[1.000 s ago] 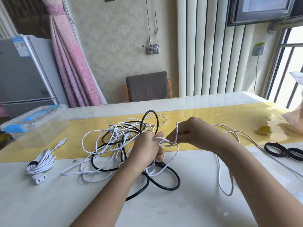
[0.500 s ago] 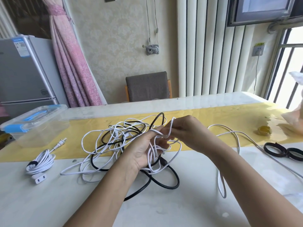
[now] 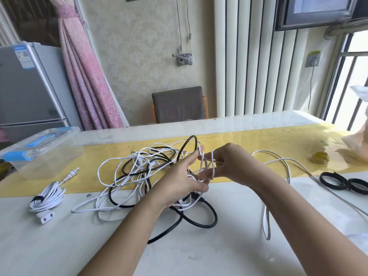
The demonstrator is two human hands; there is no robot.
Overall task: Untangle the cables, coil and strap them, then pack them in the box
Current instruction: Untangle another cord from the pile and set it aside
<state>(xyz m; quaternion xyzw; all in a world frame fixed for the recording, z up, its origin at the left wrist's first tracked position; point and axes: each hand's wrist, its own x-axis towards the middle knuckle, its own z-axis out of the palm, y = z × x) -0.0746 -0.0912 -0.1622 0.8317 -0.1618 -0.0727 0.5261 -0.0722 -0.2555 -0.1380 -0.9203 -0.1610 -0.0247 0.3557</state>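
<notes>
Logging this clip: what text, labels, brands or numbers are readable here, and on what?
No text is legible.
Blue-topped sticker on the fridge: code square and print, too blurred.
Small print label lower on the fridge door: too small.
Yellow sign above the wall socket: blurred.

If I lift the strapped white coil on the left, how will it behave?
The coil would probably stay bundled, since a black strap binds its loops. Its plug and socket ends lie loose, so they would likely dangle. It looks thin, so probably light.
</notes>
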